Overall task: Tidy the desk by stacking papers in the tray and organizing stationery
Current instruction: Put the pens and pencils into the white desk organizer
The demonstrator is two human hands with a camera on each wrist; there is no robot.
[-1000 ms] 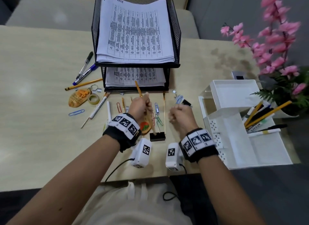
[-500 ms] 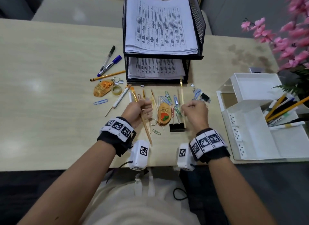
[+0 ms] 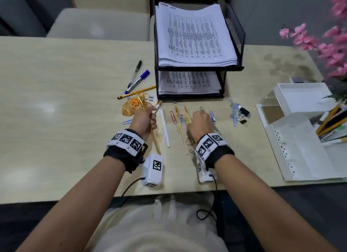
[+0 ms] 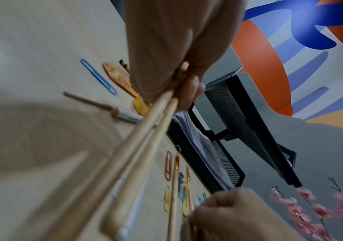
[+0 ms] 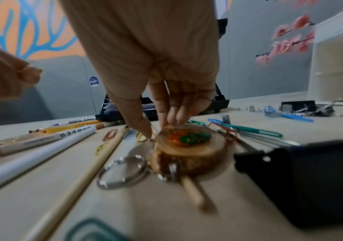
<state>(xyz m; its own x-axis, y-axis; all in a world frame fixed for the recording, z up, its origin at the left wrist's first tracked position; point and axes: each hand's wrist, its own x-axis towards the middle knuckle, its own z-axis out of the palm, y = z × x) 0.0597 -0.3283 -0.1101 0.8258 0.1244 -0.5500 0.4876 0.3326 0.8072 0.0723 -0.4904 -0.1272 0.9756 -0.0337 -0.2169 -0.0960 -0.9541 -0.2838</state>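
My left hand (image 3: 144, 118) grips a bundle of several thin wooden paintbrushes (image 3: 155, 139) in a fist, bristles up, near the orange keychain (image 3: 129, 107). The brush handles (image 4: 145, 130) run back past the left wrist camera. My right hand (image 3: 200, 121) reaches down over a wooden-slice keychain (image 5: 187, 143). Its thumb and fingertips (image 5: 172, 117) close at the keychain's far edge on a thin brush (image 5: 195, 194) that runs under the keychain. Another brush (image 3: 181, 131) lies loose to its left. Printed papers (image 3: 195, 34) fill the black mesh tray (image 3: 234, 68).
Markers (image 3: 137, 79), a pencil (image 3: 137, 92), a white stick (image 3: 165, 128), paper clips (image 3: 173, 117) and binder clips (image 3: 244, 112) lie scattered before the tray. A white organizer (image 3: 300, 154) with pens (image 3: 330, 124) stands at the right, with pink flowers (image 3: 328, 45) behind it. A black binder clip (image 5: 300, 179) sits by the keychain.
My left hand has moved left toward the orange keychain, its brushes held more upright. My right hand has shifted left and down onto the wooden keychain.
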